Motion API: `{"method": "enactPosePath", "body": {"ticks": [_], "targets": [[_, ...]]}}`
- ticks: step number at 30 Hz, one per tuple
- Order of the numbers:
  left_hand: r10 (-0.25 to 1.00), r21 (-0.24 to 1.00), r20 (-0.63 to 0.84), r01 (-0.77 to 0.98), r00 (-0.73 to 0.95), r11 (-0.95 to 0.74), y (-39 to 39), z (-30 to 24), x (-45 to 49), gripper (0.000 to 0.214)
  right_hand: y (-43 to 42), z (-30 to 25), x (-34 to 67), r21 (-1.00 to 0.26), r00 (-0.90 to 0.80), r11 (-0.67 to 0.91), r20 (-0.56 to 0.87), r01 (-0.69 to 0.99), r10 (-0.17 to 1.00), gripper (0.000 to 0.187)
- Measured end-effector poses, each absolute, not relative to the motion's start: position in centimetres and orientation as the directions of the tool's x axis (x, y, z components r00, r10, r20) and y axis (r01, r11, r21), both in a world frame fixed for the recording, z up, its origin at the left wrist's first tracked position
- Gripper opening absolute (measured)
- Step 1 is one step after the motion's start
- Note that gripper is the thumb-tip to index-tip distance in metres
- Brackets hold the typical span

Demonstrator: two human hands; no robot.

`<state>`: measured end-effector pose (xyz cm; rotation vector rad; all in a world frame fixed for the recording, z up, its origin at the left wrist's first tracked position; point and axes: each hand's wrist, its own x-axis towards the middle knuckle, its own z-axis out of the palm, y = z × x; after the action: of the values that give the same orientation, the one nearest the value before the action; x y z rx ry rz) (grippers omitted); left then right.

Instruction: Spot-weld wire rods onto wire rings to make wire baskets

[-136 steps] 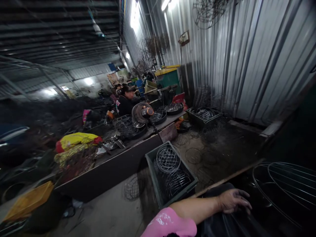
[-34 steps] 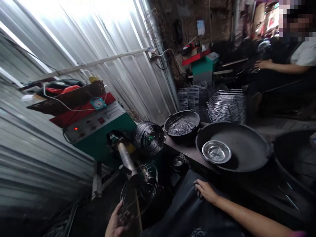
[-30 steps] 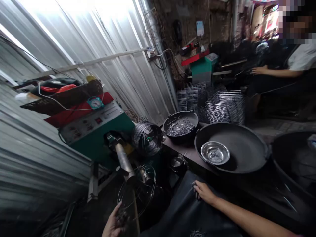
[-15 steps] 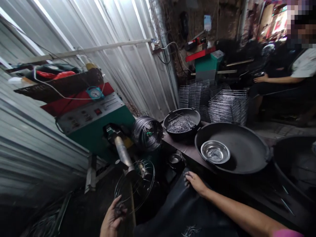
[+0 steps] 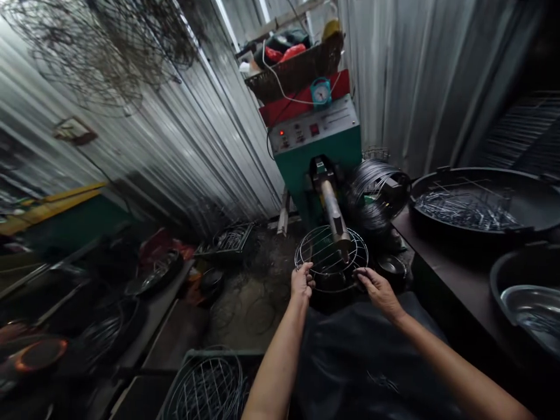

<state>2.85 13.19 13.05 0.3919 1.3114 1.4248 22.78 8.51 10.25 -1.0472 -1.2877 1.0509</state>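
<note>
My left hand [image 5: 303,282] is closed on the near left rim of a round wire rack [image 5: 324,273], a shiny ring crossed by thin bars. At the rack's near right rim, my right hand [image 5: 377,290] has its thumb and fingers pinched together; whether they hold the rim or a small wire piece is too fine to tell. The rack is below the tip of a metal electrode arm [image 5: 335,213], which juts from a green machine [image 5: 317,140]. Several small bent wires [image 5: 382,382] lie on the dark apron [image 5: 350,350] over my lap.
A wire coil [image 5: 378,192] stands right of the machine. On the right bench are a black pan [image 5: 538,204] of wire pieces and a steel bowl [image 5: 534,303]. A crate [image 5: 184,361] with wire racks sits at lower left. A small metal bowl [image 5: 392,265] stands near my right hand.
The view has swung left toward the machine. My right hand has moved from above the apron to the rack's rim. My left hand, open beside the rack earlier, now grips it.
</note>
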Motion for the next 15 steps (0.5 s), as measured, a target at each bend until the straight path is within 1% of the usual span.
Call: {"method": "enactPosePath", "body": {"ticks": [3, 6, 15], "targets": [[0.848, 0.862, -0.382, -0.473, -0.367, 0.184, 13.0, 12.8, 2.8, 0.050, 8.7, 9.9, 22.9, -0.971, -0.014, 0.208, 0.208, 0.118, 0.978, 0.043], [0.858, 0.862, -0.363, -0.480, -0.364, 0.161, 12.9, 12.7, 3.0, 0.053, 9.0, 10.2, 22.8, -0.966, -0.049, 0.184, 0.178, 0.183, 0.983, 0.043], [0.836, 0.860, -0.387, -0.479, -0.389, 0.175, 12.6, 13.2, 3.0, 0.059, 9.1, 11.8, 22.4, -0.987, -0.063, 0.101, 0.094, 0.123, 0.994, 0.047]]}}
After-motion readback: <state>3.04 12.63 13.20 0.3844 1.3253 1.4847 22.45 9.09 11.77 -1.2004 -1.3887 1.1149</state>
